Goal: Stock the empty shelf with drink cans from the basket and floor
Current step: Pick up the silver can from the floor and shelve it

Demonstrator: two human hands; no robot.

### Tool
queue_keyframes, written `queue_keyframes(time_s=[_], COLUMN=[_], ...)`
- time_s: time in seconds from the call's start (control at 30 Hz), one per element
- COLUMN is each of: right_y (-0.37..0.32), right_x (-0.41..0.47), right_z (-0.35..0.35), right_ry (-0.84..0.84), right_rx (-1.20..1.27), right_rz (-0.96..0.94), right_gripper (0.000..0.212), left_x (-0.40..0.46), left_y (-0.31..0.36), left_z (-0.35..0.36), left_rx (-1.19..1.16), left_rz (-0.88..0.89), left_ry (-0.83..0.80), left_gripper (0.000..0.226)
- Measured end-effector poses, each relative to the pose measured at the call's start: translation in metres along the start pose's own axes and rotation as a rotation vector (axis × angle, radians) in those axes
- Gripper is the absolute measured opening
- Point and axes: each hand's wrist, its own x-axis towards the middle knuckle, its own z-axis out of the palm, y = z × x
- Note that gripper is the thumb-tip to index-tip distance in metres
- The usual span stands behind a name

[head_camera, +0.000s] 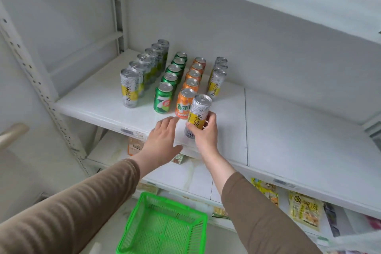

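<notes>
My right hand grips a tall silver-and-yellow can, tilted slightly, over the front of the white shelf. My left hand lies flat with fingers apart on the shelf's front edge, just left of that can and holding nothing. On the shelf stand four rows running front to back: silver-yellow cans, green cans, orange cans and a shorter silver-yellow row. The green basket sits below on the floor, with no cans visible inside.
The right half of the shelf is bare. A shelf above overhangs. Lower shelves hold snack packets. A perforated white upright borders the left side. A beige handle pokes in at far left.
</notes>
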Motion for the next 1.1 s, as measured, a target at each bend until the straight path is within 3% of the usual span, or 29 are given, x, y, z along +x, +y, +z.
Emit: queue_keyframes(time_s=[0.43, 0.63, 0.93, 1.1], right_y=[0.038, 0.035, 0.032, 0.030], right_x=[0.123, 0.157, 0.180, 0.169], right_z=[-0.032, -0.024, -0.015, -0.014], right_ry=[0.076, 0.052, 0.041, 0.065], right_rx=[-0.149, -0.210, -0.282, -0.297], right_rz=[0.044, 0.013, 0.003, 0.062], right_gripper=[0.058, 0.059, 0.066, 0.072], left_x=[0.083, 0.117, 0.148, 0.141], left_y=[0.060, 0.074, 0.081, 0.085], left_z=[0.056, 0.064, 0.078, 0.079], left_rx=[0.015, 0.049, -0.172, -0.189], left_rz=[-0.040, -0.108, -0.276, -0.237], left_ry=[-0.116, -0.049, 0.052, 0.049], left_gripper=[0.086, 0.079, 0.095, 0.099])
